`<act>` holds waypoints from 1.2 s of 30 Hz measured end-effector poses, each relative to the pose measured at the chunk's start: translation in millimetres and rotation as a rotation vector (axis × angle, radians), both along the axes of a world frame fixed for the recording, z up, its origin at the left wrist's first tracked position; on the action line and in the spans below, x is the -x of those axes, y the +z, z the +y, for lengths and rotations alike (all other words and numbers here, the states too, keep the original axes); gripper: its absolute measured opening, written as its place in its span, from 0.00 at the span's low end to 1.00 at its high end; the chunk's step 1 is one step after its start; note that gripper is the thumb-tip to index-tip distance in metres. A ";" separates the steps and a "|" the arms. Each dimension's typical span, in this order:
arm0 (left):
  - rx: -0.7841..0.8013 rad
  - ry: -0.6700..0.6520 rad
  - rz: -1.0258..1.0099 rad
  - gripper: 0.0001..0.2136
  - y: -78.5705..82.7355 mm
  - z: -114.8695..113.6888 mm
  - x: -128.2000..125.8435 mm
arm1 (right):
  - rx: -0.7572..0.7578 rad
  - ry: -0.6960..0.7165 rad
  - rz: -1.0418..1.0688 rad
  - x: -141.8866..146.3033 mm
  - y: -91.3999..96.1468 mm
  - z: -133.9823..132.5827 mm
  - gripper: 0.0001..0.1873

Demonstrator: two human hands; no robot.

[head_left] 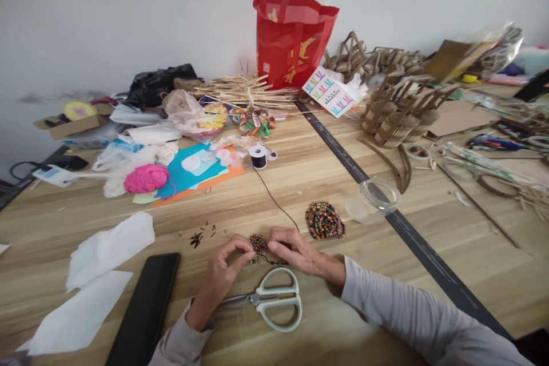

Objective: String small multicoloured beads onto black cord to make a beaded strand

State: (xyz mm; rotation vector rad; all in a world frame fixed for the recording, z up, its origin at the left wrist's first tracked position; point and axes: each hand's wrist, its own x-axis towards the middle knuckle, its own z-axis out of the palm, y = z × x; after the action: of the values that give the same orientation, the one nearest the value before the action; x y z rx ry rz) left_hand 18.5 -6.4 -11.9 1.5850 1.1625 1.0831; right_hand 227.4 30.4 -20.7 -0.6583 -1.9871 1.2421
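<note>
My left hand is closed in a pinch at the left edge of a small pile of multicoloured beads. Whatever sits between its fingertips is too small to make out. On the other side of the pile, my right hand has thumb and fingers pinched on a thin black cord. That cord runs back to a white spool of black cord, and a short length with a few beads shows below the fingers. White-handled scissors lie just below both hands. A coiled heap of strung beads rests to the right.
A black phone and white paper pieces lie at left, near dark cord scraps. Pink yarn and coloured paper sit farther back. Clear tape-like rings, small woven baskets and a red bag stand beyond.
</note>
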 end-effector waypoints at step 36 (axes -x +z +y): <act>-0.082 0.028 -0.003 0.06 -1.7 -1.0 -6.9 | 0.119 -0.086 -0.017 2.3 4.0 -7.5 0.21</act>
State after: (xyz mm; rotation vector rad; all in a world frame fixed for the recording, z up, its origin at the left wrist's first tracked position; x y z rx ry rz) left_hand 25.4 -7.4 -13.7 1.6331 1.1546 1.1644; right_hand 225.1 22.9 -16.7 -0.8062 -1.8888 1.3142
